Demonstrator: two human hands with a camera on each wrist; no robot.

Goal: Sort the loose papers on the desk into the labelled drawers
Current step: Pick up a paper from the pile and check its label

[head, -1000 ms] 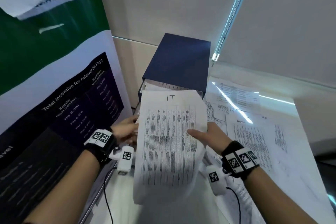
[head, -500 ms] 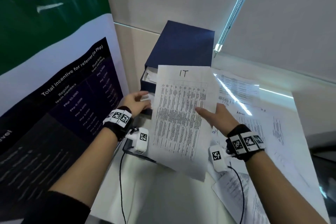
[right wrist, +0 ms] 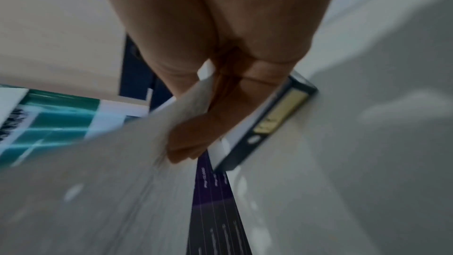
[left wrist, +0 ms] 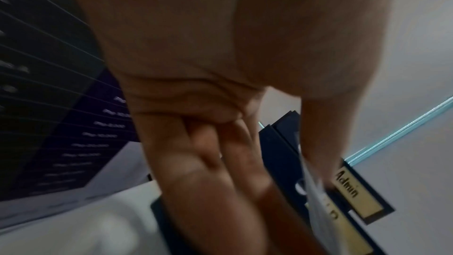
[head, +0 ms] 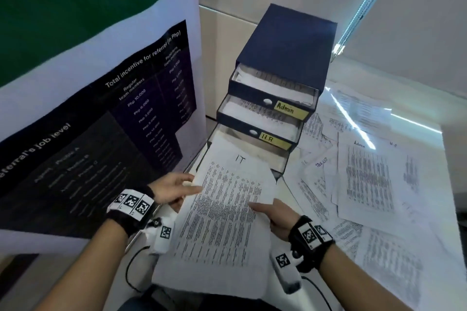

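A printed sheet marked "IT" (head: 222, 222) is held over the desk, its top edge lying over the open bottom drawer (head: 260, 159) of the navy drawer unit (head: 285, 45). My left hand (head: 177, 189) holds the sheet's left edge; in the left wrist view the paper (left wrist: 316, 197) sits between thumb and fingers. My right hand (head: 273, 214) pinches the right edge, thumb on top, and the right wrist view shows the sheet (right wrist: 98, 162) in that pinch. Above, the drawers labelled "Admin" (head: 288, 110) and "H.R" (head: 271, 139) stand open with papers inside. The bottom drawer's label is hidden.
Several loose printed papers (head: 366, 179) cover the desk to the right of the unit. A large poster board (head: 101, 121) stands close on the left. A black cable (head: 131, 267) runs over the desk's near edge. A wall and a blind cord (head: 361, 7) are behind.
The IT sheet has come down from in front of the unit's top to the bottom drawer. My left hand left the drawer front and took the sheet's left edge.
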